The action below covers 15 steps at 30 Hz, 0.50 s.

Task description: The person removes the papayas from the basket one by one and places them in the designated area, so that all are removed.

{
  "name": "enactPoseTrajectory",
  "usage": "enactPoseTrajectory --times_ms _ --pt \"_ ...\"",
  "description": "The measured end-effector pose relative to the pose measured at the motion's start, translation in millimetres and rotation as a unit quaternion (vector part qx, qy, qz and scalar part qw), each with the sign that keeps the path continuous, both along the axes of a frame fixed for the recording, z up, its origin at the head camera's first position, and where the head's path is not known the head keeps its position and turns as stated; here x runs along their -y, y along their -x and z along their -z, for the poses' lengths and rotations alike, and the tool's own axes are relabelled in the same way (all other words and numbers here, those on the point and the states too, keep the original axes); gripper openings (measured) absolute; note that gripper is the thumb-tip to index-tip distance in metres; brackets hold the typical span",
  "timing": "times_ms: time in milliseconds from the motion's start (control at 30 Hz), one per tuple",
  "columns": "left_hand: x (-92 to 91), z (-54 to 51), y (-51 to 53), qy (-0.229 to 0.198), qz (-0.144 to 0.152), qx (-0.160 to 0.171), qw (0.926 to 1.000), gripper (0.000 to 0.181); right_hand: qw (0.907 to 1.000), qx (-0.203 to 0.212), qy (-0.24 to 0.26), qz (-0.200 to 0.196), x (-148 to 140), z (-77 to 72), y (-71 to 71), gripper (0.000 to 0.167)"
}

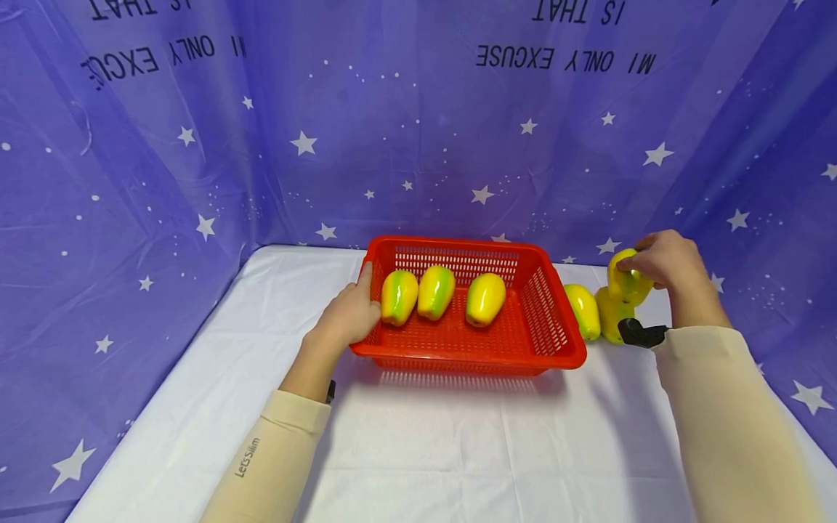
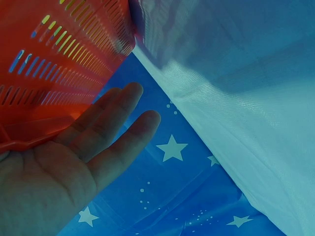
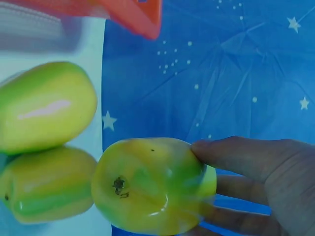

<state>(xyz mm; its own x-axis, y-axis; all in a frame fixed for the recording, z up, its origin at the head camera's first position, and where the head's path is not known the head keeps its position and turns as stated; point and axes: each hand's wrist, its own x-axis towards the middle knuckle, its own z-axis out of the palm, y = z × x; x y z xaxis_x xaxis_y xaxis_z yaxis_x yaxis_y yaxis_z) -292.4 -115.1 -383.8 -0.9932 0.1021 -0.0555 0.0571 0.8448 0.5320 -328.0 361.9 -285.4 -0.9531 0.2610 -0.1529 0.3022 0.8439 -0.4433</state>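
A red plastic basket point(image 1: 451, 345) with slotted walls holds three glossy yellow-green, mango-like fruits point(image 1: 486, 299). My left hand point(image 1: 346, 312) grips the basket's left rim; in the left wrist view, fingers point(image 2: 123, 142) extend along the outside of its wall. To the right of the basket, my right hand point(image 1: 673, 265) holds another such fruit point(image 1: 629, 277) between thumb and fingers. Two more fruits lie beside it on the table, one point(image 1: 583, 311) close to the basket and another point(image 1: 613, 316) partly hidden by the held one. The right wrist view shows a dark mark on the held fruit's end point(image 3: 147, 187).
A white cloth point(image 1: 418, 443) covers the table. Purple star-printed curtains point(image 1: 392, 160) stand behind it and at both sides. The basket's far side is close to the back curtain. A black strap piece point(image 1: 642, 334) sits at the right wrist.
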Motion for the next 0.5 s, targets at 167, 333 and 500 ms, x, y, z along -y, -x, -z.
enactPoseTrajectory --times_ms 167,333,500 --pt "0.1 0.7 0.5 0.003 -0.001 -0.003 1.0000 0.083 0.9999 0.004 -0.012 0.004 -14.7 3.2 -2.3 0.075" --pt "0.9 -0.5 1.3 0.003 -0.003 -0.005 1.0000 0.083 0.9999 0.002 -0.015 0.006 -29.2 7.1 -4.2 0.075" --pt "1.7 -2.1 2.1 0.001 -0.003 -0.007 1.0000 0.083 0.9999 0.002 -0.013 0.011 -43.3 13.3 -5.0 0.077"
